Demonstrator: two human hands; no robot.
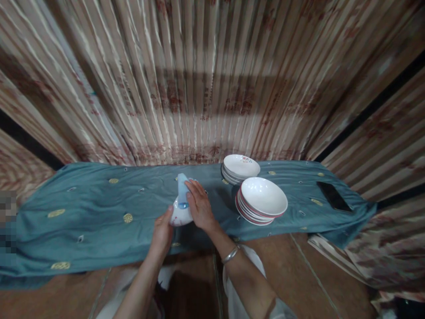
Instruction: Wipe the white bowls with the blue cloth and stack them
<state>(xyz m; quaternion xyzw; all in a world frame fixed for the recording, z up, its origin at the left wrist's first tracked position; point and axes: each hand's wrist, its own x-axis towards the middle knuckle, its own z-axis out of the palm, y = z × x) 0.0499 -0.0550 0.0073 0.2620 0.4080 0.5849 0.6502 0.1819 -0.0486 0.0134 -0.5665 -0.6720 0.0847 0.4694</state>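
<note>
My left hand (162,228) is closed on the near left rim of a white dish (181,217) with small red decoration. The dish is tilted above the cloth-covered table; whether it is a plate or a bowl I cannot tell. My right hand (200,204), with a silver bangle on its wrist, presses a light blue cloth (183,190) against the dish's surface. Part of the dish is hidden by this cloth and hand. Right of my hands stands a stack of white bowls (264,197) with red bands. Behind it is a stack of white plates (241,166) with a floral print.
A teal patterned tablecloth (99,208) covers the long table. A black phone (334,196) lies near its right end. Pleated curtains (212,102) hang behind and at the sides, with dark slanted bars. Below is a brown tiled floor (315,261).
</note>
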